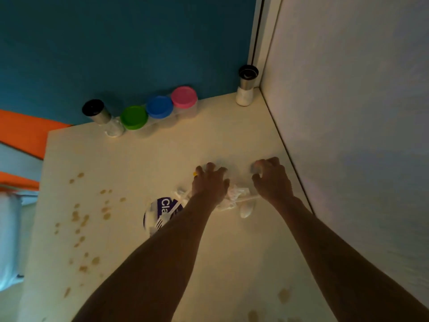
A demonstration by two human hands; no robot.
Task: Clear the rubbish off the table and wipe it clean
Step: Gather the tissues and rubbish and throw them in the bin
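Note:
Rubbish lies in the middle of the white table (144, 159): a round lid with a purple label (160, 209), a white plastic fork (166, 216), a white plastic spoon (246, 209) and a crumpled white wrapper (236, 192). My left hand (210, 182) reaches past the pile, its spread fingers curled over a whitish piece of rubbish (224, 170) with a small yellow bit (195, 174) beside it. Just to the right, my right hand (272, 180) curls fingers and thumb round another pale, blurred piece (254, 168). Brown stains (80, 219) dot the table's left side and its near edge.
Along the back edge stand a black-topped shaker (98, 112), three tubs with green (134, 117), blue (159, 106) and pink (184, 97) lids, and a second shaker (246, 86) in the corner. A white wall (348, 112) borders the table on the right.

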